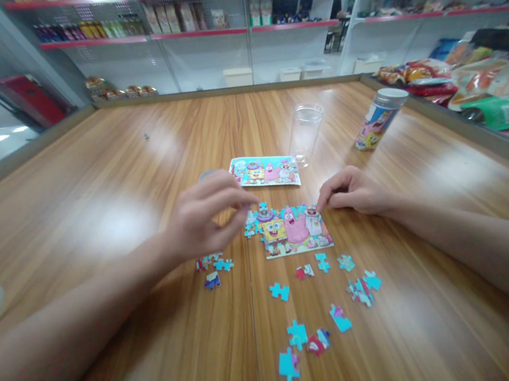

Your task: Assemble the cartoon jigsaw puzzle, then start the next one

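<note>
A partly joined jigsaw puzzle (297,229) with cartoon figures lies flat on the wooden table. Just above its upper left corner hovers my left hand (210,213), thumb and index finger drawn together in a pinch; motion blur hides what is between them. At the puzzle's right edge rests my right hand (354,193), fingers curled, the index fingertip touching the border. Loose puzzle pieces lie nearer to me, among them a blue piece (297,334) and a red and white piece (318,341). Several others (211,280) sit below my left hand. Behind the puzzle lies a picture card (266,172).
A clear plastic cylinder (307,130) stands behind the card. Right of it is a printed tube (379,119) with a silvery lid. One small piece (146,136) lies far left. Packaged snacks (483,83) crowd the right side, stocked shelves (187,8) the back; a person (337,6) is far off.
</note>
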